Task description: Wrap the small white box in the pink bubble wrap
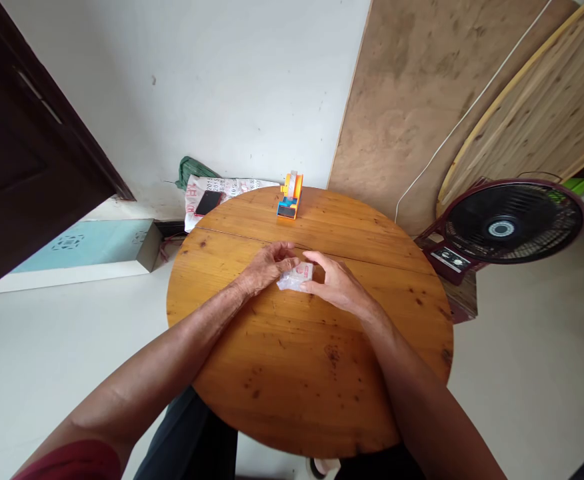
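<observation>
A small whitish box-like packet in crinkled clear plastic wrap [296, 277], with red print on its top, is between my hands over the middle of the round wooden table [292, 373]. My left hand [271, 268] grips its left end, with the thumb lying on top and the other fingers curled behind. Curved around the right end, my right hand [339, 283] has its thumb at the near corner and its index finger by the far edge. Whether the packet rests on the wood or is slightly raised, I cannot tell.
An orange and blue tape dispenser [291, 195] stands at the table's far edge. Beyond the far left edge, a dark phone [209, 203] lies on a printed white sack [245, 185]. A dark red fan [502, 230] is at the right, and a light blue box [82, 243] at the left.
</observation>
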Motion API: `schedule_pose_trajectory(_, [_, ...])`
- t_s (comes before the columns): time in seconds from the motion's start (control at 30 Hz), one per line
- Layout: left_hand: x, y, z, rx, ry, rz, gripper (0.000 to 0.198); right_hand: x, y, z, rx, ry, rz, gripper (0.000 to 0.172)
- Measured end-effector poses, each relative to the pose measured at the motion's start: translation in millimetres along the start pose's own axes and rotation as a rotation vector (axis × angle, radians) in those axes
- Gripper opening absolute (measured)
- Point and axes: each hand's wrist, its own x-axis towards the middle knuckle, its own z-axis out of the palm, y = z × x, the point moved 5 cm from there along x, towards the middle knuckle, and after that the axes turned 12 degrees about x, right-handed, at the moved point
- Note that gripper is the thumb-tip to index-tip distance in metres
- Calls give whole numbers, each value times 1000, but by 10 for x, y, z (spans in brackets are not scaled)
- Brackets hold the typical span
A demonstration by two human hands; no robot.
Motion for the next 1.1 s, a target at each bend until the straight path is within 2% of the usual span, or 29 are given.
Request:
schedule_pose_trajectory(0.17, [20, -52, 5, 73, -46, -4, 57, 17, -49, 72, -53, 19, -7, 52])
schedule_pose_trajectory(0.37, [2, -53, 34, 32, -101, -14, 61, 10, -34, 75, -71, 1, 12, 48])
schedule_pose_trajectory(0.43, [-4, -46, 27, 12, -62, -6, 59, 5, 2, 53, -13, -31, 15, 55])
schedule_pose_trajectory(0.53, [7, -36, -29, -52, 61, -15, 53, -5, 39, -6, 61, -63, 6, 67])
schedule_pose_trajectory(0.63, [26, -25, -107, -62, 179, -28, 46, -14, 28, -51, 31, -78, 18, 68])
schedule_pose_trajectory(0.7, [33, -16, -128, -25, 193, -29, 43, -16, -5, -50, -19, -81, 25, 65])
schedule_pose_trajectory(0.83, [17, -17, -74, 11, 83, -48, 47, -6, -80, -5, -139, -33, -1, 55])
schedule_pose_trajectory(0.93, [-6, -15, -14, 25, -1, -82, 51, -14, -93, 47, -192, -20, 3, 54])
schedule_pose_trajectory(1.1, [-29, 17, 31, -10, -43, -89, 51, -60, -120, 63, -219, -44, -5, 50])
